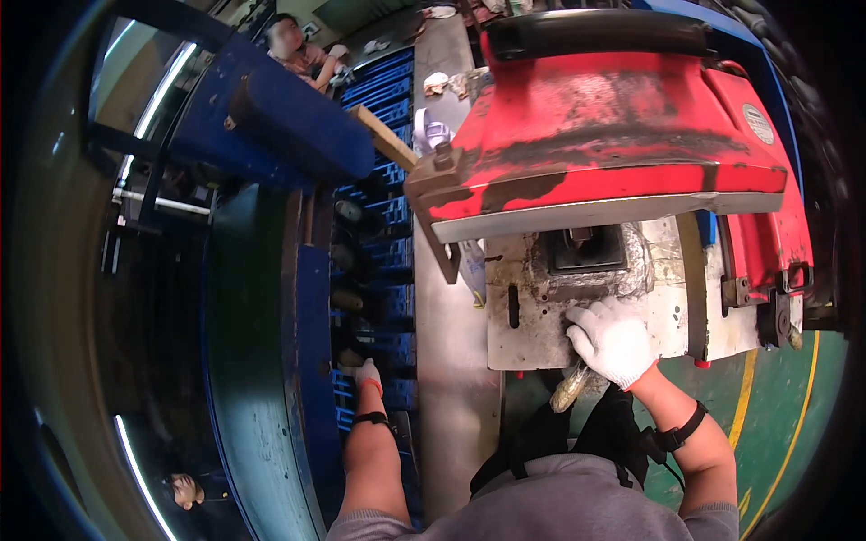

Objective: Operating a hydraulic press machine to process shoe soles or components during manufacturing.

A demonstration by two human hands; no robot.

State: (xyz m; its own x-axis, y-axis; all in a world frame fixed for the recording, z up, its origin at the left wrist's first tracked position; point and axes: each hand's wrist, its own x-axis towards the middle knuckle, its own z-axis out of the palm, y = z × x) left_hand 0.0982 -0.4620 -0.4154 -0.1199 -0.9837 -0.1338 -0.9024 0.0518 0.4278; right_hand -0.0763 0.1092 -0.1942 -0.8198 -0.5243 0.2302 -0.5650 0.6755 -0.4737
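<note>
My right hand (613, 341), in a white knitted glove, is closed at the front edge of a stained metal plate (532, 338). From under its curled fingers a tape-wrapped handle (566, 389) sticks out toward me; the grip itself is partly hidden. My left hand (368, 371), also in a white glove, reaches far to the left over a blue slatted rack (388, 302). It is at a dark rounded piece (348, 358) on that rack. Its fingers are mostly hidden, so whether it grips the piece does not show.
A worn red press head (595, 135) overhangs the plate, above a dark square block (586, 251). Between rack and press runs a metal bench (456, 361). More dark pieces (346, 299) lie along the rack. Another person (307, 59) stands at its far end.
</note>
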